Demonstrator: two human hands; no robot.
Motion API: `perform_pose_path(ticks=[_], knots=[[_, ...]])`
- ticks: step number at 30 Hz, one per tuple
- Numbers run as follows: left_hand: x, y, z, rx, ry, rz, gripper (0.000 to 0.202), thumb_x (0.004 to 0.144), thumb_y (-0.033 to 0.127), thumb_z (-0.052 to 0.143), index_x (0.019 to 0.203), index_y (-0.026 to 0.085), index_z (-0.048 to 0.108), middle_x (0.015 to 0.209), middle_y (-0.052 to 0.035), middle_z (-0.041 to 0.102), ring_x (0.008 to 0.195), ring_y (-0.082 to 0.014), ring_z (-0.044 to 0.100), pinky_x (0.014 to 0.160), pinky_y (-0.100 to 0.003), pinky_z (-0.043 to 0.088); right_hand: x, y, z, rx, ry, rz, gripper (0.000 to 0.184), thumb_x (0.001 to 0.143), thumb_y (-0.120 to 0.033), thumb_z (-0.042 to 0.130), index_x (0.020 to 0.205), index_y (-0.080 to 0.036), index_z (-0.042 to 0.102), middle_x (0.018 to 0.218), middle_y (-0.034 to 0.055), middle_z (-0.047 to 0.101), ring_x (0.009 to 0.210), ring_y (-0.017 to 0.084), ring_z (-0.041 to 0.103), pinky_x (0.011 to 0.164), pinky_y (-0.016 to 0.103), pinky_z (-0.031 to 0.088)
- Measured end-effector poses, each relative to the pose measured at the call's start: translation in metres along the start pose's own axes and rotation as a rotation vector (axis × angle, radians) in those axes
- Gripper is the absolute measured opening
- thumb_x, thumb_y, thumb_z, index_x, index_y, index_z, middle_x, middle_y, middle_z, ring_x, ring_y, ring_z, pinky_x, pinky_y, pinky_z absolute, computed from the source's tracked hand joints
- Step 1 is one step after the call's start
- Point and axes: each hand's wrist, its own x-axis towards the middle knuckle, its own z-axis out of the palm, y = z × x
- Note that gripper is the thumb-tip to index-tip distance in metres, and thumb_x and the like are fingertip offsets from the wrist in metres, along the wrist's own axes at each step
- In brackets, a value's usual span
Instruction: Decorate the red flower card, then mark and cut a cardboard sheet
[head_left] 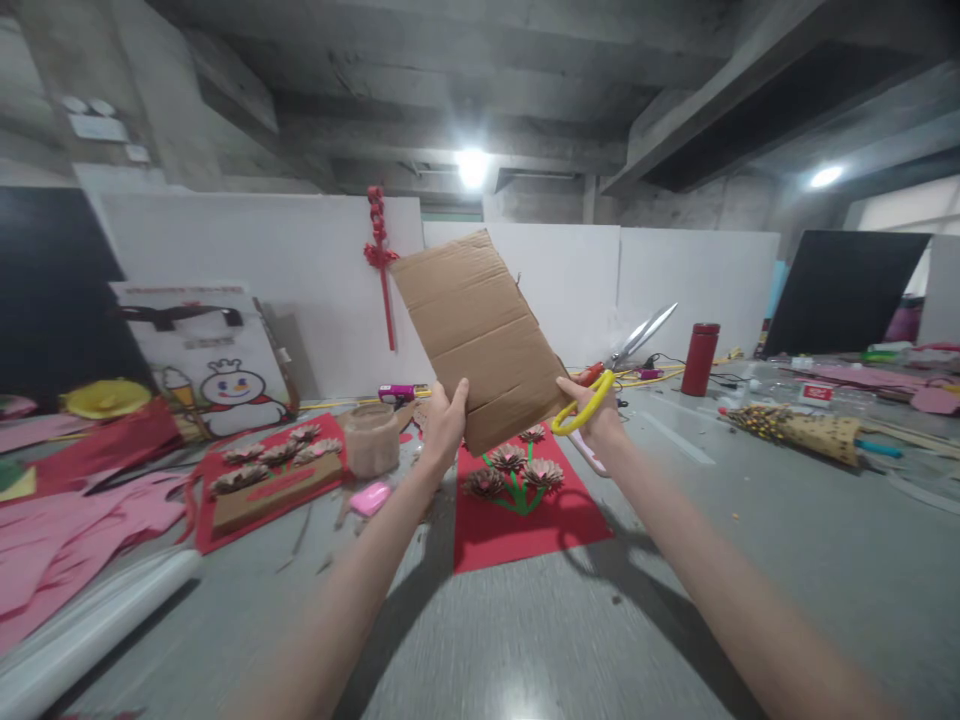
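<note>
A brown piece of corrugated cardboard (480, 340) is held up, tilted, above the table. My left hand (446, 420) grips its lower left edge, thumb on the near face. My right hand (600, 415) pinches the lower right corner and also holds scissors (589, 400) with yellow handles. The metal blades point up and to the right, away from the cardboard; whether they are fully closed I cannot tell. Below lies a red sheet (495, 540) bearing brown layered paper flowers (541, 473) with green stems, its top part hidden behind the cardboard.
On the left are another red flower piece (277, 490), a brownish round container (373, 440), a pink object (371, 498), pink sheets (67, 550) and a clear plastic roll (105, 625). At right stand a red flask (700, 360) and a wrapped bouquet (795, 430). White panels (697, 280) rise behind.
</note>
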Motion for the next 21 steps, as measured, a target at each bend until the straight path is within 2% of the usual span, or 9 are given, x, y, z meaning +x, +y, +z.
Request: perform_pose_path(ticks=[5,9,14,19,21], knots=[[-0.003,0.010,-0.002,0.105,0.144,0.142,0.027,0.067,0.034,0.058,0.055,0.021,0.038,0.052,0.0056,0.036,0.054,-0.0124,0.037,0.059,-0.023,0.027,-0.003,-0.003,-0.006,-0.121,-0.131,0.011,0.032,0.045,-0.031,0.064,0.059,-0.019,0.038,0.051,-0.0077,0.043,0.045,0.008,0.045,0.043,0.023,0.040],[-0.003,0.020,-0.004,0.170,0.181,0.190,0.029,0.068,0.032,0.056,0.054,0.021,0.033,0.050,0.0064,0.030,0.052,-0.0123,0.034,0.058,-0.023,0.026,-0.002,-0.006,-0.012,-0.324,-0.248,-0.016,0.031,0.050,-0.037,0.063,0.060,-0.018,0.041,0.046,-0.0078,0.042,0.037,0.007,0.041,0.037,0.021,0.035],[0.003,0.022,-0.008,0.194,0.292,0.151,0.029,0.071,0.031,0.054,0.055,0.022,0.031,0.053,0.0063,0.030,0.057,-0.0125,0.037,0.061,-0.023,0.028,0.006,-0.015,-0.020,-0.525,-0.317,-0.042,0.034,0.055,-0.047,0.060,0.059,-0.017,0.044,0.046,-0.0064,0.042,0.034,0.004,0.035,0.033,0.018,0.027],[0.009,0.016,-0.013,0.235,0.431,0.070,0.030,0.072,0.034,0.049,0.056,0.022,0.027,0.056,0.0052,0.031,0.065,-0.0145,0.042,0.066,-0.025,0.030,0.017,-0.013,-0.034,-0.366,-0.481,0.119,0.046,0.063,-0.063,0.042,0.062,-0.018,0.039,0.049,-0.0052,0.040,0.033,0.003,0.030,0.030,0.018,0.023],[0.010,0.015,-0.015,0.127,0.381,0.010,0.029,0.073,0.037,0.047,0.058,0.022,0.026,0.061,0.0033,0.037,0.074,-0.0159,0.043,0.068,-0.026,0.030,0.021,-0.012,-0.042,-0.398,-0.569,0.180,0.048,0.064,-0.066,0.038,0.064,-0.018,0.040,0.049,-0.0052,0.039,0.033,0.004,0.030,0.030,0.018,0.024]])
